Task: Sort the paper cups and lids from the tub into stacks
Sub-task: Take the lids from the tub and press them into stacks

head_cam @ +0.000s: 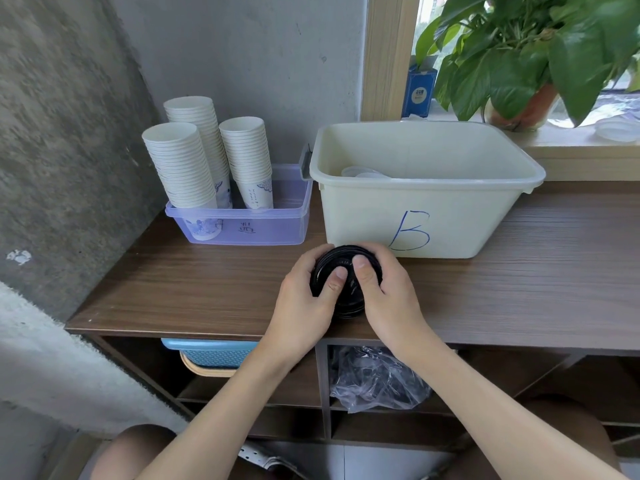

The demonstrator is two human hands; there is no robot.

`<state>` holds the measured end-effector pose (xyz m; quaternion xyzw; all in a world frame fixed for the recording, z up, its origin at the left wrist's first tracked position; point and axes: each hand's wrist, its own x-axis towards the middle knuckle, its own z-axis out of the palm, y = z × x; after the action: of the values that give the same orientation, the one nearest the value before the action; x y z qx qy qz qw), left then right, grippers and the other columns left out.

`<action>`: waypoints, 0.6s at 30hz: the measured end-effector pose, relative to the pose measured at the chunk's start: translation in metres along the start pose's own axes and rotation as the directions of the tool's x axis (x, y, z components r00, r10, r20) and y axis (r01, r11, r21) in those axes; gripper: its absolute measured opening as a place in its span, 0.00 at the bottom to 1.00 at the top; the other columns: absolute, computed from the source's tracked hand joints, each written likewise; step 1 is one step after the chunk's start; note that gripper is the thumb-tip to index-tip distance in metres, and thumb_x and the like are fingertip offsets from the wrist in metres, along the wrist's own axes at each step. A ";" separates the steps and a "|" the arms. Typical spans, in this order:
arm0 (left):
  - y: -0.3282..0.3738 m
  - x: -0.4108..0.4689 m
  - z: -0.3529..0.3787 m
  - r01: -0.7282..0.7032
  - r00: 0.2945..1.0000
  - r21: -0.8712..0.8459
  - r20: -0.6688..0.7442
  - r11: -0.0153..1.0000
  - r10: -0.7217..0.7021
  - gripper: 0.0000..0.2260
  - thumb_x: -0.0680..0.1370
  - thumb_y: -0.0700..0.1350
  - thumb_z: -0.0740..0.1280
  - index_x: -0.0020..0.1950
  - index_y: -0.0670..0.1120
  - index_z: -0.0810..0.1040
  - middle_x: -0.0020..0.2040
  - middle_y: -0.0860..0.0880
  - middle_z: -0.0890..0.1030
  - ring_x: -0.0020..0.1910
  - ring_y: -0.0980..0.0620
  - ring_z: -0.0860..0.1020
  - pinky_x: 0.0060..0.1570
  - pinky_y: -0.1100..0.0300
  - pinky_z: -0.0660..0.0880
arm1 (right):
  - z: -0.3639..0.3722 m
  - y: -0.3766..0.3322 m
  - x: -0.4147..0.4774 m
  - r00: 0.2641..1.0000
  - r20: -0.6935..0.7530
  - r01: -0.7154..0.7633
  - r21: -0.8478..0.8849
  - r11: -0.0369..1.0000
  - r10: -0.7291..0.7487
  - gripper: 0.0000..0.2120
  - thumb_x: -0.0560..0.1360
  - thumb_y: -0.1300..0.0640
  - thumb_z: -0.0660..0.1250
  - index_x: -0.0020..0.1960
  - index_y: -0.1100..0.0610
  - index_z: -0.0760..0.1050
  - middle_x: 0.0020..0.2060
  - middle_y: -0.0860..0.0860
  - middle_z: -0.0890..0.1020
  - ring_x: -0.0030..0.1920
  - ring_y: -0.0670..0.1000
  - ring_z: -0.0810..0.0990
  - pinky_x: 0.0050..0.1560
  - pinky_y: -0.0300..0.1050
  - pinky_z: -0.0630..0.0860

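Observation:
A stack of black lids (346, 271) stands on the wooden table (173, 289) in front of the cream tub (426, 216) marked "B". My left hand (304, 299) grips the stack's left side and my right hand (388, 289) grips its right side, both thumbs pressing on the top lid. Inside the tub a few clear lids (363, 173) show near the left wall. Three tall stacks of white paper cups (207, 157) stand in a clear purple tray (249, 223) at the back left.
A potted plant (526, 64) and a blue box (420, 90) sit on the windowsill behind the tub, with clear lids (620, 129) at its far right. Under the table are shelves holding a blue basket (214, 353) and a crumpled plastic bag (377, 379). A concrete wall is at left.

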<state>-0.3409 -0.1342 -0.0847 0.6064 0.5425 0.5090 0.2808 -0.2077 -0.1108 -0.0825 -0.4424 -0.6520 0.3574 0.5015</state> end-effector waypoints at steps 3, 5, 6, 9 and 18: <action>0.004 0.000 -0.002 0.043 0.998 -0.018 0.036 0.999 -0.043 0.09 0.81 0.45 0.66 0.61 0.48 0.78 0.52 0.56 0.83 0.52 0.64 0.79 0.52 0.71 0.72 | 0.001 0.000 0.001 1.000 -0.011 -0.002 -0.021 1.000 0.002 0.07 0.81 0.56 0.60 0.58 0.52 0.74 0.49 0.43 0.80 0.50 0.32 0.75 0.50 0.24 0.68; 0.005 0.001 -0.002 0.080 0.997 -0.034 -0.007 0.996 -0.081 0.06 0.80 0.44 0.67 0.57 0.48 0.77 0.49 0.55 0.82 0.47 0.63 0.79 0.49 0.68 0.73 | 0.002 0.003 0.001 1.000 -0.020 0.014 -0.049 0.999 -0.015 0.10 0.81 0.54 0.60 0.61 0.53 0.73 0.53 0.46 0.78 0.54 0.35 0.74 0.54 0.25 0.66; 0.004 0.002 -0.002 0.102 0.994 -0.056 -0.032 0.993 -0.104 0.06 0.80 0.44 0.67 0.57 0.48 0.76 0.49 0.55 0.82 0.47 0.62 0.79 0.51 0.66 0.74 | 0.003 0.004 0.001 0.998 -0.049 0.045 -0.078 0.996 -0.049 0.13 0.80 0.54 0.60 0.62 0.53 0.74 0.54 0.49 0.77 0.55 0.37 0.73 0.56 0.26 0.66; 0.002 0.004 -0.003 0.151 0.984 -0.166 -0.066 0.975 -0.164 0.10 0.80 0.44 0.67 0.60 0.49 0.73 0.54 0.52 0.81 0.55 0.57 0.80 0.58 0.61 0.75 | 0.003 0.004 0.001 0.981 -0.163 0.091 -0.093 0.992 -0.105 0.13 0.78 0.57 0.64 0.61 0.55 0.77 0.51 0.54 0.75 0.52 0.40 0.72 0.54 0.27 0.67; 0.001 0.005 -0.007 0.214 0.976 -0.415 0.059 0.884 -0.209 0.17 0.82 0.55 0.53 0.65 0.56 0.76 0.62 0.54 0.81 0.64 0.55 0.77 0.65 0.48 0.74 | 0.006 0.009 0.000 0.960 -0.277 0.022 -0.056 0.998 -0.037 0.09 0.76 0.56 0.64 0.52 0.53 0.81 0.42 0.49 0.82 0.44 0.52 0.80 0.48 0.52 0.77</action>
<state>-0.3471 -0.1309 -0.0799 0.4726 0.4817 0.5758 0.4617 -0.2117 -0.1076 -0.0921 -0.4915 -0.5908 0.2669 0.5815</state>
